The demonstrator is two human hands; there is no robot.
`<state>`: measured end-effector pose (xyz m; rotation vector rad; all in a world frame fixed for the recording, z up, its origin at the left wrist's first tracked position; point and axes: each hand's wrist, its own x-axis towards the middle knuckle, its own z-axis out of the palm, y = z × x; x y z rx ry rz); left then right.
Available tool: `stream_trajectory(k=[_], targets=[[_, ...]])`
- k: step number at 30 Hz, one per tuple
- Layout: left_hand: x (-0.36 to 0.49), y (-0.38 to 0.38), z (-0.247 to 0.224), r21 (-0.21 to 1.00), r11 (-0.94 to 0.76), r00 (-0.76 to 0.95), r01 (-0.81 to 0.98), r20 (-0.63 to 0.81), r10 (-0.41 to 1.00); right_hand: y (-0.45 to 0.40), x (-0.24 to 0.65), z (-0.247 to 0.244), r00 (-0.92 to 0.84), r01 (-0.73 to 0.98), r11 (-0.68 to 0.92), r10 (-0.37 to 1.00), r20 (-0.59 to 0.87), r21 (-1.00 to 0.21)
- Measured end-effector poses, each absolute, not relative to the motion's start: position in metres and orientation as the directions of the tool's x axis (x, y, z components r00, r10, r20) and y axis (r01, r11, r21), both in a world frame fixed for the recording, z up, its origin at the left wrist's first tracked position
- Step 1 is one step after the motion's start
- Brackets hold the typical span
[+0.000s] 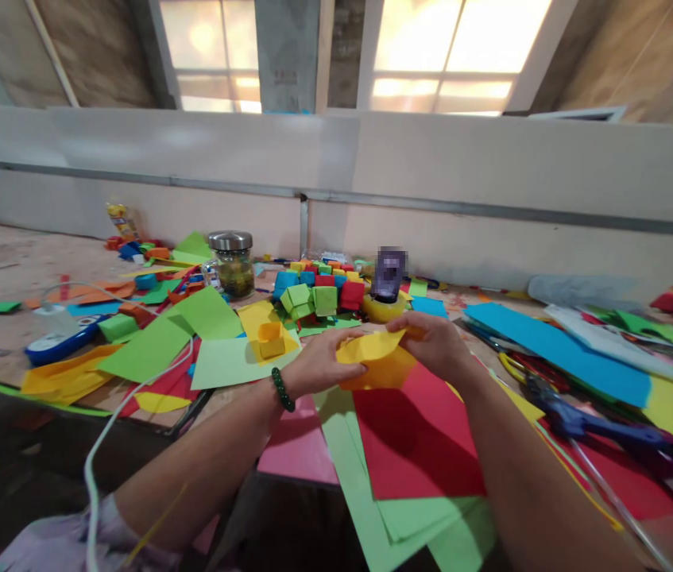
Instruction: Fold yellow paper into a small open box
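Note:
Between my two hands is a yellow sheet of paper (377, 361), bent into a curve above the table. My left hand (324, 365) grips its left edge, thumb in front; a green bead bracelet (283, 389) circles that wrist. At the upper right corner of the sheet, my right hand (437, 342) pinches it with the fingers. A red sheet (419, 445) lies just below the hands, on top of light green sheets (345, 461). Left of my left hand, a small open yellow paper box (271, 340) stands on yellow and pale green paper.
Several folded paper cubes (324, 300) are piled ahead, beside a phone (389, 274) on a yellow holder (382, 310). A lidded glass jar (234, 266) stands left. Blue-handled tools (598, 425) and blue sheets (562, 349) lie right. A white cable (103, 445) hangs over the left table edge.

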<state>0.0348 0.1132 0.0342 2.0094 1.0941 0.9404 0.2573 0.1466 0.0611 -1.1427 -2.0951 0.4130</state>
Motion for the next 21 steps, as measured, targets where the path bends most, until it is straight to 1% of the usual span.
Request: stream_trajectory(k=[2, 5, 8, 11, 14, 16, 18, 21], targets=[[0.0370, 0.1113, 0.0354, 0.774, -0.457, 0.390, 0.439, 0.294, 0.873, 0.1463, 0.2575, 0.0606, -0.380, 0.619, 0.549, 0.835, 0.398, -0.562], [0.0389, 0.1099, 0.0350, 0.724, -0.489, 0.391, 0.487, 0.321, 0.863, 0.1455, 0.2583, 0.0598, -0.405, 0.610, 0.566, 0.824, 0.396, -0.555], [0.0392, 0.1099, 0.0324, 0.680, -0.512, 0.402, 0.524, 0.333, 0.853, 0.1444, 0.2584, 0.0588, -0.435, 0.581, 0.571, 0.820, 0.371, -0.580], [0.0394, 0.1098, 0.0294, 0.655, -0.491, 0.373, 0.574, 0.325, 0.869, 0.1424, 0.2568, 0.0595, -0.452, 0.570, 0.551, 0.830, 0.328, -0.609], [0.0400, 0.1093, 0.0283, 0.645, -0.459, 0.326, 0.611, 0.323, 0.889, 0.1399, 0.2553, 0.0631, -0.429, 0.571, 0.545, 0.835, 0.344, -0.614], [0.0401, 0.1097, 0.0286, 0.646, -0.455, 0.327, 0.613, 0.317, 0.890, 0.1388, 0.2556, 0.0659, -0.434, 0.576, 0.544, 0.836, 0.336, -0.610], [0.0400, 0.1111, 0.0289, 0.646, -0.465, 0.361, 0.605, 0.298, 0.884, 0.1386, 0.2567, 0.0672, -0.461, 0.619, 0.525, 0.845, 0.272, -0.584], [0.0399, 0.1149, 0.0276, 0.632, -0.485, 0.426, 0.605, 0.258, 0.867, 0.1395, 0.2575, 0.0655, -0.506, 0.690, 0.512, 0.847, 0.165, -0.512]])
